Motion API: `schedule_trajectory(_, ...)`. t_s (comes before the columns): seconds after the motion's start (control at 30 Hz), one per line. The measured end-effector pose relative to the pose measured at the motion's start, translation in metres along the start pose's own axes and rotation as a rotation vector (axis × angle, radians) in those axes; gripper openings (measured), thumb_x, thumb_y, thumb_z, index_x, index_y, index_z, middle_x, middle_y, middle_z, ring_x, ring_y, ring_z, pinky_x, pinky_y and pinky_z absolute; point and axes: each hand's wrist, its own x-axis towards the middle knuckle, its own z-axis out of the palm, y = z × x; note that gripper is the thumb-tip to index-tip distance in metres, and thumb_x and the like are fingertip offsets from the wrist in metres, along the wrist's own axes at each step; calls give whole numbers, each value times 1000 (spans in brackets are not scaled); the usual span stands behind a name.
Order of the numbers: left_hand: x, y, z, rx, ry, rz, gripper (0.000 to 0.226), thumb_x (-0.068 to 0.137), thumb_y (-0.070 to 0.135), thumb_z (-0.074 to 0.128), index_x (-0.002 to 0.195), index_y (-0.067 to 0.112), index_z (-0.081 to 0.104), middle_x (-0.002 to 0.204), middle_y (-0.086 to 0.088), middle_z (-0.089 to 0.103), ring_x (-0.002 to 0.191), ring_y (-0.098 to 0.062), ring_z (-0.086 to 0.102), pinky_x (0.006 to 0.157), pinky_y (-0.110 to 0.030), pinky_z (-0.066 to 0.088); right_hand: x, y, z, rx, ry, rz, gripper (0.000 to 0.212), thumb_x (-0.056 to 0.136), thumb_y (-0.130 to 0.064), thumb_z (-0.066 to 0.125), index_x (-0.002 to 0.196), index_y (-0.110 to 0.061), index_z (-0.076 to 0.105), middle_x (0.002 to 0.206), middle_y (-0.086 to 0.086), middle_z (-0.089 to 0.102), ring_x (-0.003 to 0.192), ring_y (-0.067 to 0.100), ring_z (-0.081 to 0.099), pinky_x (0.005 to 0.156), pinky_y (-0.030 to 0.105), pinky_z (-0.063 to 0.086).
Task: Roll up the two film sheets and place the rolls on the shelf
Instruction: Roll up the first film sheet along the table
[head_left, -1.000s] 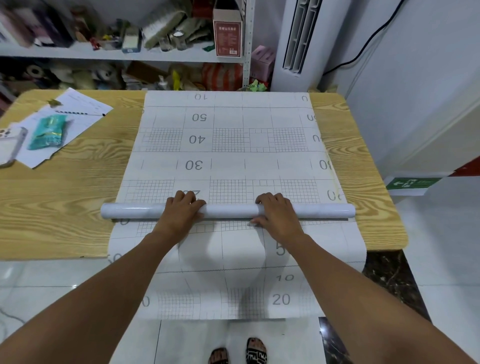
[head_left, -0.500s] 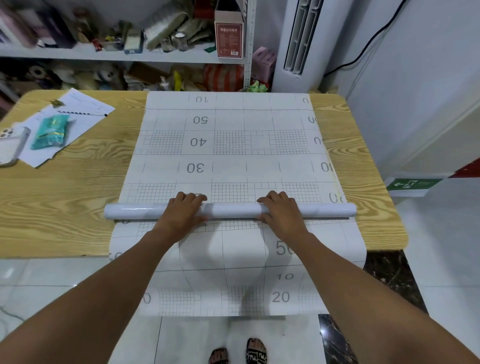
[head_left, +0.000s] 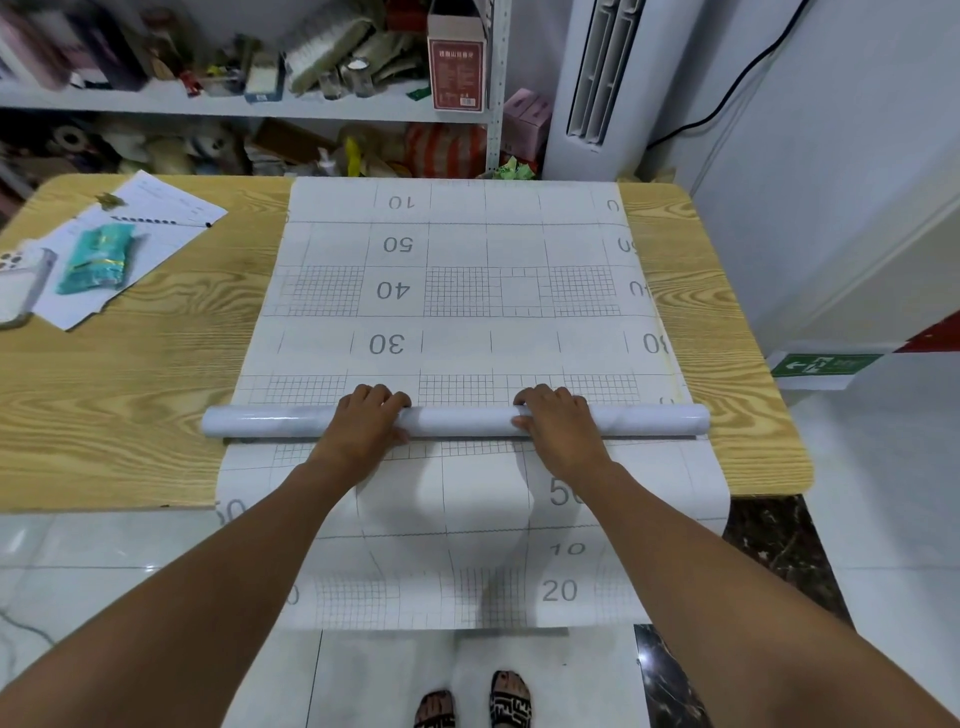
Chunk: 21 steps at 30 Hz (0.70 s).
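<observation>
Me: Moved: roll (head_left: 462, 422), a little farther up the sheet (head_left: 457, 291); less of the grid row shows beyond it. Not moved: both hands, same spots on the roll.

Checker: Hands, state?

Me: Left hand (head_left: 369, 423), grasping the roll, fingers curled over its far side. Right hand (head_left: 558, 426), the same.

Checker: Items, location?

Me: Roll, lying across the sheet on the bench (head_left: 130, 389), near the front edge. Sheet, flat from the roll to the back edge. Lower sheet (head_left: 467, 577), under the roll, hanging off the front edge toward the floor (head_left: 883, 519). Its numbers read the other way up, so I take it for the second one. Shelf (head_left: 234, 101), behind the bench, crowded.

Checker: Risks?

Me: One, skew. The roll's left end sticks out past the sheet's left edge. If one hand pushes harder, the winding will likely cone further.
Two, slack. Easing my grip would probably let the glossy turns spring loose.
Three, lower sheet. Much of it hangs free, so drag from the roll may slide it off. My feet (head_left: 511, 699) are just below its hem.
Four, shelf. Space looks tight for a long roll.
</observation>
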Motion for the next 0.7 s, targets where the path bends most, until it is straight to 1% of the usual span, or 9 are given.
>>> schedule_trajectory(0.07,-1,-1,1,8,11,8,35,87,23,60,118,9,55,111,-13,57,105,-31,46,89,-40,34,-1,0,1,3,9,-6,37,95,-40,45,124,-18,51,128,2,48,113,25,42,95,35,31)
schedule_trajectory(0.13,-3,-2,1,11,36,14,31,86,20,60,115,7,58,109,-15,57,103,-34,48,86,-42,36,-2,0,-1,-4,-3,-25,47,89,-50,51,124,-19,52,130,0,44,115,24,38,96,35,29)
schedule_trajectory(0.2,-3,-2,1,17,56,7,30,85,17,62,112,6,60,107,-18,56,98,-37,49,82,-45,38,-2,0,-4,-13,-21,-33,53,83,-55,56,124,-20,53,129,0,43,114,23,37,95,33,28)
schedule_trajectory(0.3,-2,0,-1,52,39,-6,34,89,20,57,120,7,55,111,-17,55,101,-35,47,87,-45,35,0,0,-6,0,-45,-17,55,82,-51,61,127,-21,50,126,0,45,113,22,37,94,32,29)
schedule_trajectory(0.37,-2,0,0,51,40,-23,43,90,21,56,129,7,47,115,-18,55,104,-36,47,90,-46,35,1,-2,-8,21,-55,-2,58,82,-45,63,132,-21,45,127,1,47,114,23,37,94,32,29)
schedule_trajectory(0.43,-2,0,1,33,59,-43,48,89,21,56,133,6,42,114,-18,57,103,-37,49,90,-47,36,1,-4,-10,74,-57,26,64,82,-38,65,137,-21,37,128,3,48,114,25,38,95,33,30)
schedule_trajectory(0.5,-1,0,2,9,63,-64,46,91,21,53,133,7,41,114,-16,58,104,-36,49,93,-45,35,1,-4,-11,102,-59,43,58,85,-34,63,135,-19,38,127,3,51,113,25,40,94,33,30)
schedule_trajectory(0.6,0,-1,2,-39,48,-80,36,95,23,46,128,10,45,117,-12,56,108,-31,46,97,-38,29,2,-1,-8,69,-62,46,41,89,-37,57,124,-17,47,121,3,54,108,25,43,90,33,31)
schedule_trajectory(0.7,0,-2,1,-23,44,-45,31,91,24,52,117,8,54,113,-14,57,104,-32,47,92,-38,32,3,0,-5,60,-68,48,38,91,-39,53,122,-16,50,121,3,54,106,26,44,90,34,32)
